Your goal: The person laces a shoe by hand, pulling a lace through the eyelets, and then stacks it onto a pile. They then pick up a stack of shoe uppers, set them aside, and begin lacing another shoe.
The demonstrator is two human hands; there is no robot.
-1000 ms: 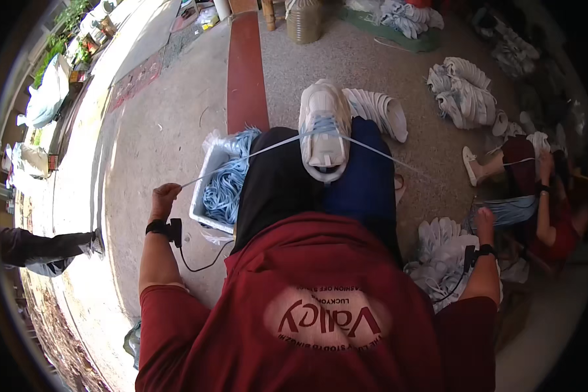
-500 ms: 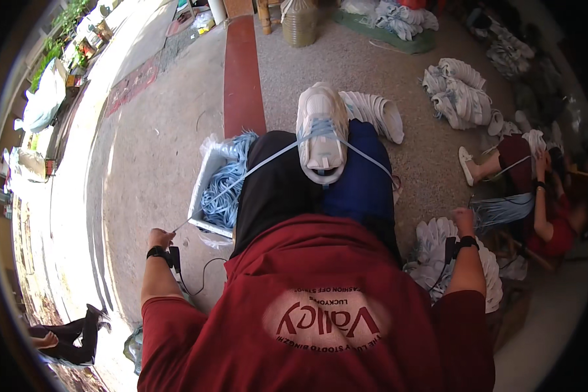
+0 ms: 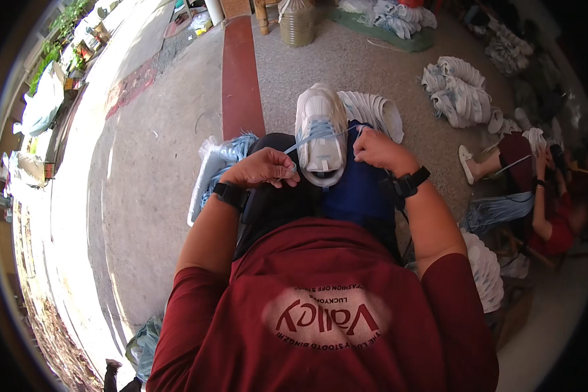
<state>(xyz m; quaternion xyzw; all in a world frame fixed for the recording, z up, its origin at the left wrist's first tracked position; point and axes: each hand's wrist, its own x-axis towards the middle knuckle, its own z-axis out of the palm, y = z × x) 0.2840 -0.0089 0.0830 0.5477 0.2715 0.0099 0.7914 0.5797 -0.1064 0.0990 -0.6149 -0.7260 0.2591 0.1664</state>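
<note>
A white sneaker (image 3: 321, 130) rests on my lap, its toe pointing away from me. Light blue shoelace (image 3: 318, 129) crosses the front of the shoe, with one end running out to each side. Left of the shoe, my left hand (image 3: 264, 168) pinches one lace end between closed fingers. On the other side, my right hand (image 3: 380, 149) is closed on the other end, over the blue cloth (image 3: 356, 189) on my thigh. Beside my left leg, partly hidden by my left arm, is a white box (image 3: 201, 189) of blue laces (image 3: 242, 145).
Stacked white shoe uppers (image 3: 375, 111) lie just beyond my right knee, with more piles (image 3: 460, 95) on the floor to the right. A co-worker (image 3: 552, 215) sits at the far right near a bundle of blue laces (image 3: 500, 210). A big jug (image 3: 297, 23) stands ahead.
Both hands have come in from wide out at my sides to close beside the shoe. The lace ends, stretched long before, now span short lengths to my fingers.
</note>
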